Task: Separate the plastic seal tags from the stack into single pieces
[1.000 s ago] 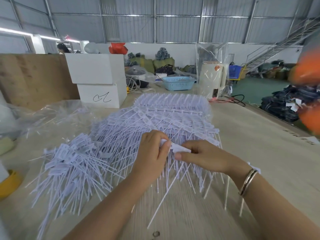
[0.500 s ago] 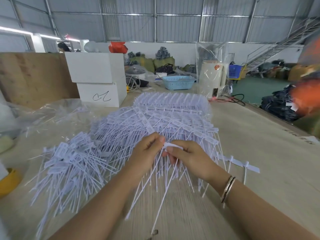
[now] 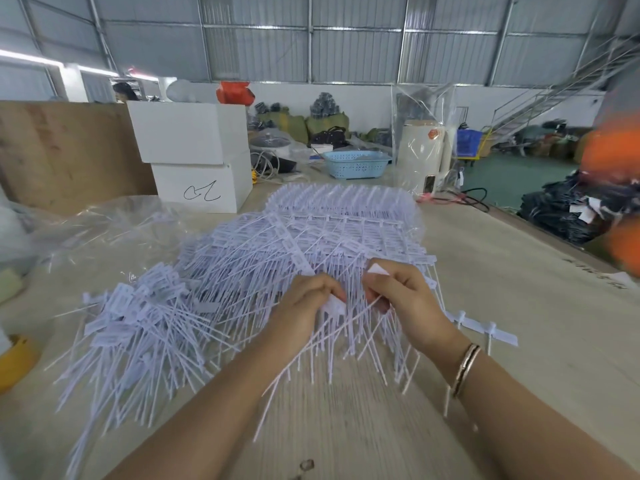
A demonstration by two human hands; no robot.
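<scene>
Our left hand (image 3: 304,306) and right hand (image 3: 405,299) each pinch a seal tag (image 3: 334,306) (print unreadable); the white box (image 3: 202,188) bears an illegible scrawl.

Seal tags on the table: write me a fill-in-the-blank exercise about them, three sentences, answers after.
1. Both hands, left and right, pinch white seal ____ over the stack.
2. The blue basket stands ____ the stack, farther from the camera.
3. The bracelets sit on the ____ wrist.

Missing words: tags; behind; right
</scene>
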